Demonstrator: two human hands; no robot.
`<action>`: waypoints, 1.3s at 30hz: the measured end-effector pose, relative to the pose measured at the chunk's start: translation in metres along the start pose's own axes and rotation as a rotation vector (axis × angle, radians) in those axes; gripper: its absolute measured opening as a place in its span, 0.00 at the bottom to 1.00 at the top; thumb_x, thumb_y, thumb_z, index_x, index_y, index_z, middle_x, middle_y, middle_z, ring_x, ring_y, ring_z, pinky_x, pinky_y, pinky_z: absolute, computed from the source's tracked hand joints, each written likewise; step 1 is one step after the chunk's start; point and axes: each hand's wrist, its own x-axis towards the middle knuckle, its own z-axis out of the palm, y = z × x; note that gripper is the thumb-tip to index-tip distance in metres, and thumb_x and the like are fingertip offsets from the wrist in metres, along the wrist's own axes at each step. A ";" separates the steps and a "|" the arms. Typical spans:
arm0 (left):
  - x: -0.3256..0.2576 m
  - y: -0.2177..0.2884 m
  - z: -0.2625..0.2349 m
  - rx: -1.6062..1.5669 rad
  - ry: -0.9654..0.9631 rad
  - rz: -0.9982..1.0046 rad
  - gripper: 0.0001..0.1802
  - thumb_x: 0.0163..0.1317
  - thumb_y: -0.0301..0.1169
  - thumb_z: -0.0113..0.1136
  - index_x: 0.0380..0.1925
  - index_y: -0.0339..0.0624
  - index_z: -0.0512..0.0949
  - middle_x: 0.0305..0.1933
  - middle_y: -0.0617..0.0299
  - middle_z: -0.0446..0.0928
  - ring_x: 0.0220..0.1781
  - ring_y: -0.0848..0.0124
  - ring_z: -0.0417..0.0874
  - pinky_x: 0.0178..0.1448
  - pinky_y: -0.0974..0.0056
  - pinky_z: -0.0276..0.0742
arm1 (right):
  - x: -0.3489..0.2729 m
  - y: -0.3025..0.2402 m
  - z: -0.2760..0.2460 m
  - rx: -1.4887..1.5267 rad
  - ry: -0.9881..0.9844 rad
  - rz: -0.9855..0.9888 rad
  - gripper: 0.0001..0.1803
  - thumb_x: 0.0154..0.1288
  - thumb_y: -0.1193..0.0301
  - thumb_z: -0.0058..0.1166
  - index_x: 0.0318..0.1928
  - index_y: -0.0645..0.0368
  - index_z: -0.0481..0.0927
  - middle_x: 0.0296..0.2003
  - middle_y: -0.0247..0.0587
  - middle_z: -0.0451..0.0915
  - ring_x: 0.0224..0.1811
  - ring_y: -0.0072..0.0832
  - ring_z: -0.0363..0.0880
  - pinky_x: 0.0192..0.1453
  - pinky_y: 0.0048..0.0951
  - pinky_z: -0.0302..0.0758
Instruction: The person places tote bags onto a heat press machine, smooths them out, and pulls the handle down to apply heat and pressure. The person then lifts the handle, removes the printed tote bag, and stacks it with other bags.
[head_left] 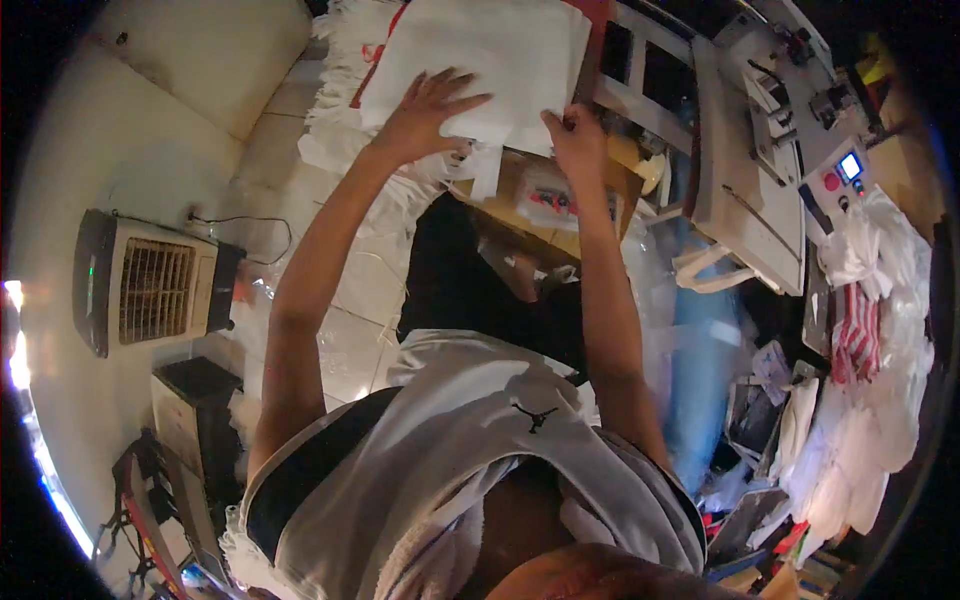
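Rests left hand (430,115), fingers apart, on the stack of white sheets (510,50) at top centre; curls right hand (578,142) at the lower right corner, cannot tell if clamped on the edge. Just below, see cardboard (511,182) bearing a clear packet (552,200); to the left, white fringed cloth (335,95). Farther out, see a grilled unit (158,285) at left, a bench (735,240) and control box (829,184) at right.

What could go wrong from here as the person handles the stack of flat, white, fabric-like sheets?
1. The left hand lies spread on the flat, white, fabric-like sheets while the right hand is at their near right corner; uneven pulling might skew the layers.
2. Shaggy white fabric lies close on the left; a slipping sheet could perhaps snag there.
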 end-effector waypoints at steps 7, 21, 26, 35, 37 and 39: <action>0.007 -0.036 0.014 0.021 -0.068 0.064 0.52 0.46 0.55 0.74 0.74 0.70 0.64 0.79 0.64 0.62 0.80 0.60 0.60 0.83 0.48 0.52 | -0.024 0.135 -0.004 0.104 0.063 0.038 0.23 0.66 0.50 0.62 0.44 0.58 0.83 0.36 0.50 0.86 0.35 0.44 0.84 0.42 0.45 0.77; 0.024 -0.038 -0.007 0.024 -0.129 0.096 0.53 0.46 0.47 0.77 0.75 0.65 0.64 0.79 0.61 0.61 0.80 0.57 0.60 0.82 0.49 0.55 | -0.116 0.288 0.055 -0.637 0.248 0.226 0.29 0.58 0.52 0.65 0.51 0.60 0.79 0.51 0.58 0.78 0.52 0.52 0.80 0.56 0.51 0.80; 0.033 -0.041 -0.015 0.002 -0.214 0.126 0.51 0.48 0.45 0.75 0.75 0.63 0.64 0.79 0.57 0.62 0.79 0.55 0.62 0.81 0.49 0.56 | -0.112 0.291 0.008 -0.618 -0.037 0.603 0.33 0.58 0.52 0.64 0.58 0.58 0.76 0.50 0.55 0.79 0.52 0.48 0.80 0.53 0.51 0.81; 0.021 -0.021 -0.010 -0.056 -0.172 -0.001 0.53 0.45 0.44 0.77 0.75 0.63 0.64 0.77 0.55 0.64 0.78 0.54 0.62 0.80 0.48 0.58 | -0.122 0.362 -0.012 -0.516 -0.006 0.233 0.11 0.64 0.62 0.55 0.30 0.52 0.86 0.34 0.46 0.86 0.39 0.46 0.86 0.42 0.47 0.83; 0.017 -0.020 -0.006 -0.007 -0.158 0.015 0.53 0.46 0.44 0.77 0.75 0.64 0.64 0.78 0.55 0.63 0.79 0.54 0.62 0.80 0.48 0.58 | -0.124 0.359 -0.018 -0.422 0.034 0.281 0.11 0.64 0.64 0.54 0.29 0.53 0.86 0.34 0.49 0.86 0.39 0.48 0.87 0.42 0.49 0.83; 0.013 -0.022 -0.001 0.015 -0.119 0.045 0.52 0.47 0.44 0.76 0.75 0.65 0.64 0.78 0.56 0.62 0.79 0.55 0.62 0.80 0.47 0.58 | -0.126 0.347 -0.025 -0.360 0.100 0.412 0.11 0.65 0.65 0.53 0.31 0.54 0.86 0.37 0.51 0.87 0.40 0.49 0.87 0.43 0.50 0.84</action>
